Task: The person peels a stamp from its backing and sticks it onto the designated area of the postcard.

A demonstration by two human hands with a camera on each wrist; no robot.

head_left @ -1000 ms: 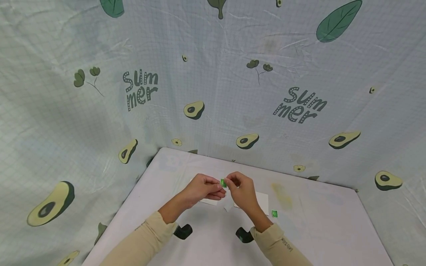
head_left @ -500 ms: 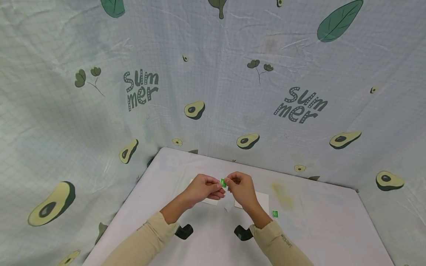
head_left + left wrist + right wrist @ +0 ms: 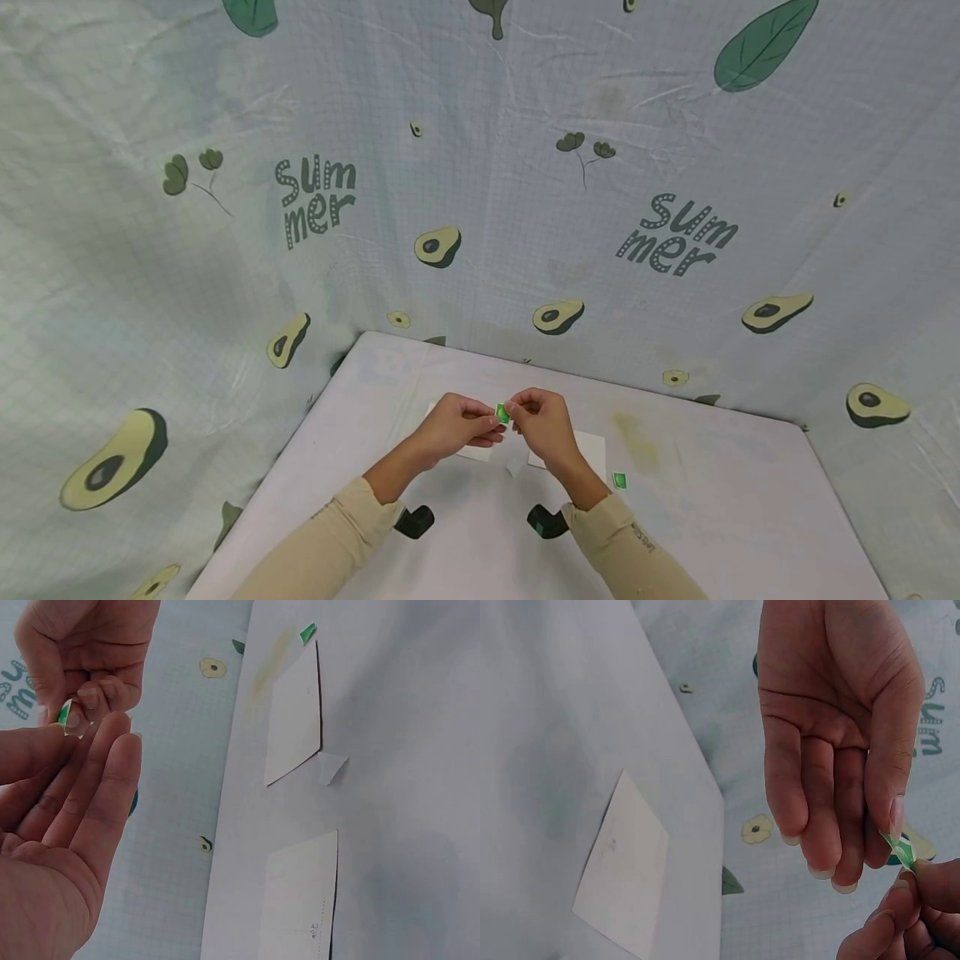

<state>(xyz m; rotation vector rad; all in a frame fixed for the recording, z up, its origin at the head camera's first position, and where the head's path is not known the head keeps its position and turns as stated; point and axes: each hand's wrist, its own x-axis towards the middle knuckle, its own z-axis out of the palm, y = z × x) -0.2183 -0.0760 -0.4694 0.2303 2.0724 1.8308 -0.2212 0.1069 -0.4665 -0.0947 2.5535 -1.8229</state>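
A small green stamp with a white edge (image 3: 502, 413) is held up above the table, between the two hands. My left hand (image 3: 447, 429) pinches one side of it between thumb and forefinger, the other fingers stretched out. From the other side my right hand (image 3: 545, 427) pinches the stamp's edge, its remaining fingers curled in. In the right wrist view the stamp (image 3: 904, 850) looks creased or bent between both sets of fingertips. Under the hands lie two white postcards, one to the right (image 3: 296, 720) and one to the left (image 3: 304, 900) with printed lines.
A second green stamp (image 3: 619, 481) lies on the white table (image 3: 735, 517), right of the right postcard. A small pale paper scrap (image 3: 514, 467) sits between the cards. Printed curtains (image 3: 480, 183) enclose the table's back and sides. Dark devices (image 3: 414, 522) sit by both wrists.
Both hands keep hold of the same stamp at nearly the same spot, with only slight shifts of the fingers. The cards, scrap and second stamp lie where they were.
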